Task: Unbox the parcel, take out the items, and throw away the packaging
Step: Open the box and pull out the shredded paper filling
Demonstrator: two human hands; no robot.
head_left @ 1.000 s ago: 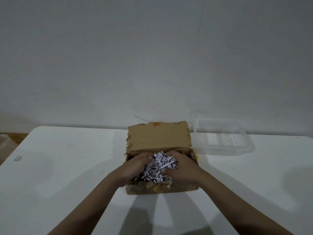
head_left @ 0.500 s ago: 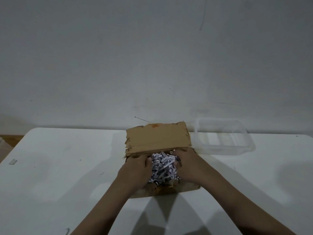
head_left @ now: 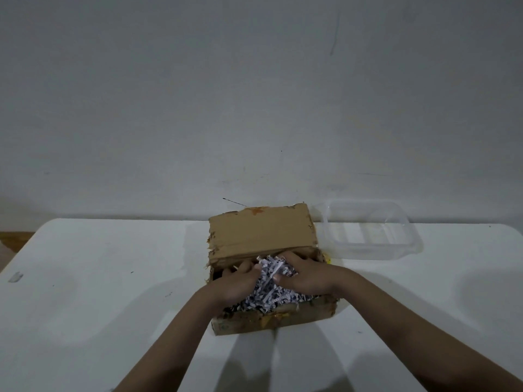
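Gathering: both hands have drawn closer, bunching shredded paper point(head_left: 268, 290) inside the cardboard box point(head_left: 263, 236).
Left hand point(head_left: 236, 284): curled round shreds.
Right hand point(head_left: 304, 274): clutching shreds.
Meaning: filler lifts out next, probably.

A plain grey-white painted wall point(head_left: 254, 94) fills the dim background. Below it lies a smooth white surface point(head_left: 99, 278). Brown wooden floor point(head_left: 14, 239) shows far left.

Dim, flat light is washing the whole scene grey, and the wall point(head_left: 254, 94) is fading darker toward 12 o'clock. Soft double shadows are spreading from both forearms across the desk point(head_left: 99, 278) toward 6 o'clock. Wide-angle bending is curving the desk's far edge; detail is looking soft and grainy.
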